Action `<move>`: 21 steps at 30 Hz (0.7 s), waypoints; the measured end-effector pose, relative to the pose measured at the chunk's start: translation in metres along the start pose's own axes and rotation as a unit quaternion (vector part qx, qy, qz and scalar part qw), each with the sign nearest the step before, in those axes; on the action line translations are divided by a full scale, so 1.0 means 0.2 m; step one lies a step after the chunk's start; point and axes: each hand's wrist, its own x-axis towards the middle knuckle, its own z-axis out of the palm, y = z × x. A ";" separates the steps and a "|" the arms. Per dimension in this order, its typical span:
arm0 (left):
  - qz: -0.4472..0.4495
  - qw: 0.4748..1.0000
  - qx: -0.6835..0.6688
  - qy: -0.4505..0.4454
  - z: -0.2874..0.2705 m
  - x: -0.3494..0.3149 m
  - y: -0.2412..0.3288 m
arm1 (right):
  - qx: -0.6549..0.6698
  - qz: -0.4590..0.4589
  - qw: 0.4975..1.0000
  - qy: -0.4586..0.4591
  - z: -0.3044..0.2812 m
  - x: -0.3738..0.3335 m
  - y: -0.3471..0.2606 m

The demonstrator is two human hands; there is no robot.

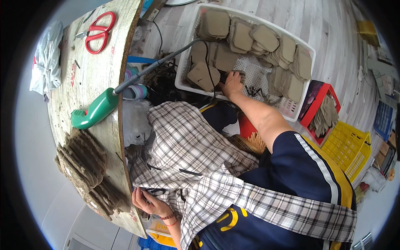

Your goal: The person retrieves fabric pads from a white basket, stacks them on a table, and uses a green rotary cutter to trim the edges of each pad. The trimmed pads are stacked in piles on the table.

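My right hand (pixel 233 85) reaches over the near side of a white plastic crate (pixel 250 9), its fingers bent round a small stack of thin pads (pixel 243 76); part of the grip is hidden. Flat grey-brown pads (pixel 217 23) with rounded corners stand in several stacks about it. Down by the table's edge, my left hand (pixel 151 204) has loosely bent fingers with a gap at the thumb, and nothing shows in it. A checked apron (pixel 179 137) covers my lap, with a few dark strips on it.
On the wooden table (pixel 89 75) lie red-handled scissors (pixel 100 33), a green-handled tool (pixel 96 110) with a grey cord, and brown layered bundles (pixel 85 166). Beside the crate stand a red box (pixel 318 108) of pads and a yellow basket (pixel 346 146).
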 end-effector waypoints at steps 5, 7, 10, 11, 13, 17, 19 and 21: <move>0.003 1.000 0.006 -0.003 0.00 0.01 0.01 | 0.020 -0.032 0.999 -0.028 0.08 0.08 0.06; 0.001 1.000 0.005 -0.003 0.00 0.01 0.01 | 0.006 -0.065 0.997 -0.038 0.09 0.09 0.07; -0.004 1.000 -0.002 -0.002 -0.01 0.01 0.02 | 0.036 -0.114 0.992 -0.027 0.06 0.08 0.07; -0.005 1.000 -0.001 -0.003 0.00 0.01 0.03 | 0.054 -0.130 0.990 -0.019 0.05 0.07 0.07; -0.005 1.000 0.005 -0.001 0.00 0.01 0.04 | 0.091 -0.163 0.982 0.020 0.13 0.09 0.13; -0.011 1.000 -0.026 0.006 0.01 0.00 0.01 | 0.098 -0.202 0.970 -0.097 0.08 0.06 0.18; -0.007 1.000 -0.028 0.007 0.00 0.00 0.01 | 0.057 -0.198 0.964 -0.168 -0.01 0.04 0.17; -0.008 0.999 -0.035 0.010 0.00 -0.01 -0.01 | 0.030 -0.215 0.953 -0.210 -0.05 0.01 0.19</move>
